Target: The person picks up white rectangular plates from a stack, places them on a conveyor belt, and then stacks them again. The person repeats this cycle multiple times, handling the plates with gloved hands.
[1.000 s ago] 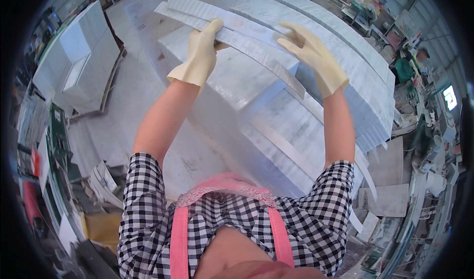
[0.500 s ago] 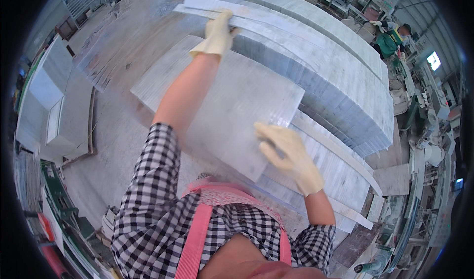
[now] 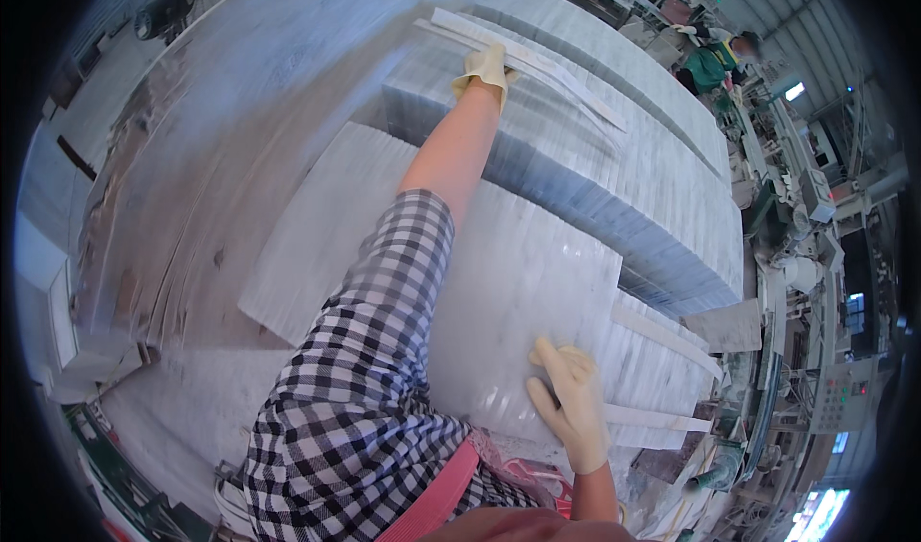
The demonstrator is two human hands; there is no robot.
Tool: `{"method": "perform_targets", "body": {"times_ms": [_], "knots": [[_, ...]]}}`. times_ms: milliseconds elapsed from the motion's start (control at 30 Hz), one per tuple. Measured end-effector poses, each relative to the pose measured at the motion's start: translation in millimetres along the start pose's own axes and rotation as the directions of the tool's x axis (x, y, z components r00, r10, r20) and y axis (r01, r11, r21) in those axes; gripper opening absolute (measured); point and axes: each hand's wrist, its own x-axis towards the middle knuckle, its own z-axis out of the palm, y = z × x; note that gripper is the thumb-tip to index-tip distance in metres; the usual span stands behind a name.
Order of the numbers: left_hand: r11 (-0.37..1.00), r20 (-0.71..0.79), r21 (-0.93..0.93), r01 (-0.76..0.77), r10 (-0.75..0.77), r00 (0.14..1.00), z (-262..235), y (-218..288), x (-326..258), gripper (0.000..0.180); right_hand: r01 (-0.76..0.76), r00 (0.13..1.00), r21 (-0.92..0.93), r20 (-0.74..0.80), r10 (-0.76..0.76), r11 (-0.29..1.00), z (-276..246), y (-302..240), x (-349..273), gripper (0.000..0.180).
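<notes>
My left hand [image 3: 484, 69], in a cream glove, reaches far out with its fingers closed around long, thin pale stone strips [image 3: 552, 72]. The strips extend rightward over the top of a long row of pale slabs [image 3: 662, 201]. Nearer to me lies a broad grey-white stone slab [image 3: 528, 283] with a smooth face. Over its near right part is my right hand [image 3: 573, 403], also gloved, thumb apart from the fingers and nothing held. Whether it touches the slab I cannot tell. Two more pale strips [image 3: 662, 415] lie to the right of that hand, across other slabs.
Another row of slabs [image 3: 614, 62] stands behind the first. A large, dusty brown-grey sheet surface [image 3: 182, 225] spreads on the left. Machinery [image 3: 801, 273] lines the right side, with a control panel [image 3: 844, 396]. Another person in green [image 3: 708, 67] works at the far right.
My left hand has carried the strips to the right, over the slab row. My right hand has shifted lower and stays free. The view has turned, and my left arm stretches farther forward.
</notes>
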Motion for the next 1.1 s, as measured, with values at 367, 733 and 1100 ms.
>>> {"method": "perform_targets", "body": {"times_ms": [367, 733, 1100], "knots": [[0.979, -0.001, -0.011, 0.203, -0.203, 0.979, -19.0, 17.0, 8.4, 0.035, -0.014, 1.000, 0.015, -0.004, 0.014, 1.000, 9.4, -14.5, 7.6, 0.058], [0.296, 0.293, 0.940, -0.172, -0.435, 0.852, -37.8, 59.5, -18.4, 0.032, -0.055, 0.998, -0.037, 0.031, 0.056, 0.998, 7.7, -21.4, 4.8, 0.053], [-0.391, 0.602, 0.725, -0.567, -0.042, 0.798, -34.2, 2.2, 5.5, 0.033, -0.018, 0.999, -0.062, -0.031, 0.016, 0.998, 10.0, -22.3, 4.6, 0.044]]}}
